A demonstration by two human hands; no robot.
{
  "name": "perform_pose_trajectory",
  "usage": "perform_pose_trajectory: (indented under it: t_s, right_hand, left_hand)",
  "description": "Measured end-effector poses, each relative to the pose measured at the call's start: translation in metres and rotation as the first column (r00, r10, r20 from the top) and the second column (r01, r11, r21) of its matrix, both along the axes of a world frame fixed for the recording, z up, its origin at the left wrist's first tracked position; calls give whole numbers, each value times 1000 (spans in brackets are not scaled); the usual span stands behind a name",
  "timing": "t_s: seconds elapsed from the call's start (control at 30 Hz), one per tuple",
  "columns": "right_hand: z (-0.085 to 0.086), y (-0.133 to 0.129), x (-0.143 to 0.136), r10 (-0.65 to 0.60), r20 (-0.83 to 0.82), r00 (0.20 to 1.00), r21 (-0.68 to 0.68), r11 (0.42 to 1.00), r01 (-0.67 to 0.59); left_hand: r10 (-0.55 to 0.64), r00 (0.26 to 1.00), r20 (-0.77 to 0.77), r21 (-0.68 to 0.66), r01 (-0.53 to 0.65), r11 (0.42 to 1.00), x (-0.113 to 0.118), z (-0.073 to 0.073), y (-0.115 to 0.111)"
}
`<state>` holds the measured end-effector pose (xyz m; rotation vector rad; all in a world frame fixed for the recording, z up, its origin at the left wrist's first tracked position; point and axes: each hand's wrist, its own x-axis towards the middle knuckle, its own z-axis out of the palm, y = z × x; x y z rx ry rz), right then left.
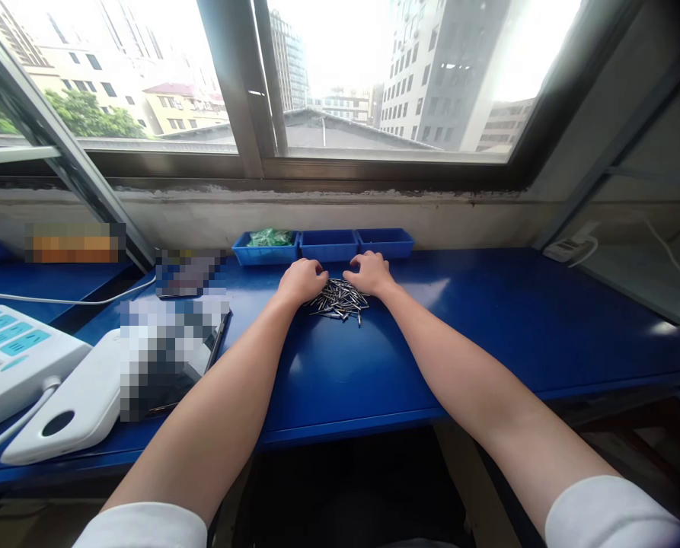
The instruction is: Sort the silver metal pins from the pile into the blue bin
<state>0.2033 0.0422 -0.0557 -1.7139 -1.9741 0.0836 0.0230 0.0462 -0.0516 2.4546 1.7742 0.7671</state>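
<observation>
Pins [341, 300], edges hidden by left hand [304, 279] and right hand [372, 274], sleeves [608, 514] cropped

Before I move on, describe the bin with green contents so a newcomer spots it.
Find the window frame, then the blue table below it. At the table's back edge, beyond the pile of small metal pieces, three blue bins stand in a row. It is the leftmost bin, the only one showing green contents.
</observation>
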Motion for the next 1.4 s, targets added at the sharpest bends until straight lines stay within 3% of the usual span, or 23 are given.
perform_pose_trajectory:
  t_s: [0.17,0.57,0.77,0.9,1.03,1.17,1.27,1.4]
  right_hand:
    - [-3,-1,-8,64,48,997,-91,994,-59]
    - [-5,2,-7,151,-168,974,-101,980,-169]
    - [-5,4,-2,241,-254,937,-21,967,-255]
    - [-5,3,-2,249,-348,904,101,968,-228]
    - [-1,4,-7,266,-557,787,222,960,-168]
    - [2,5,-13,257,-743,618,230,965,-124]
    - [6,4,-19,237,-827,510,213,971,-106]
    - [12,0,-29,217,-873,436,225,974,-34]
  left_hand:
    - [-78,997,-14,-38,78,996,4,0,-5]
    - [-161,987,-9,-33,161,986,2,-7,-1]
    - [-165,986,3,-42,165,985,1,-6,-1]
    - [-157,987,32,14,157,988,2,-3,-2]
    - [-213,967,143,64,206,976,8,4,-9]
    - [-256,920,297,38,257,966,15,11,-19]
    - [-257,881,397,10,277,961,18,14,-22]
    - [-238,857,457,-32,284,958,19,12,-19]
